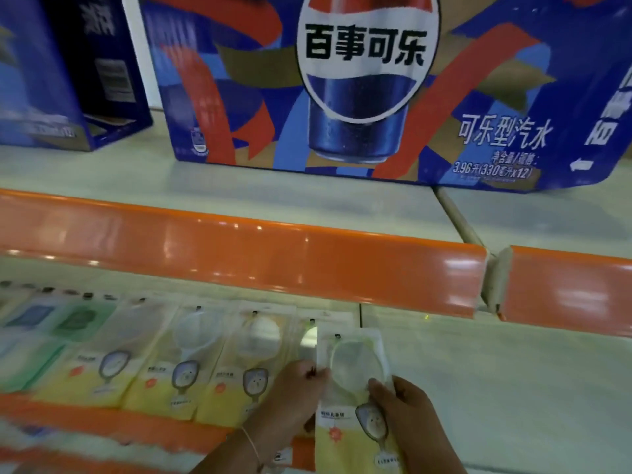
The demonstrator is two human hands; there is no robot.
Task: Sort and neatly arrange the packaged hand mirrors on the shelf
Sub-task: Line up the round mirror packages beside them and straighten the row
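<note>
A packaged hand mirror with a clear top and a yellow card bottom is held above the lower shelf. My left hand pinches its left edge. My right hand grips its right side, thumb on the front. To the left, a row of similar yellow packs lies side by side on the shelf, one partly hidden under the held pack. Green and blue packs lie further left.
An orange shelf edge strip runs across above the mirrors. On the upper shelf stand a large blue cola carton and a dark blue box. Bare pale shelf surface extends to the right of the held pack.
</note>
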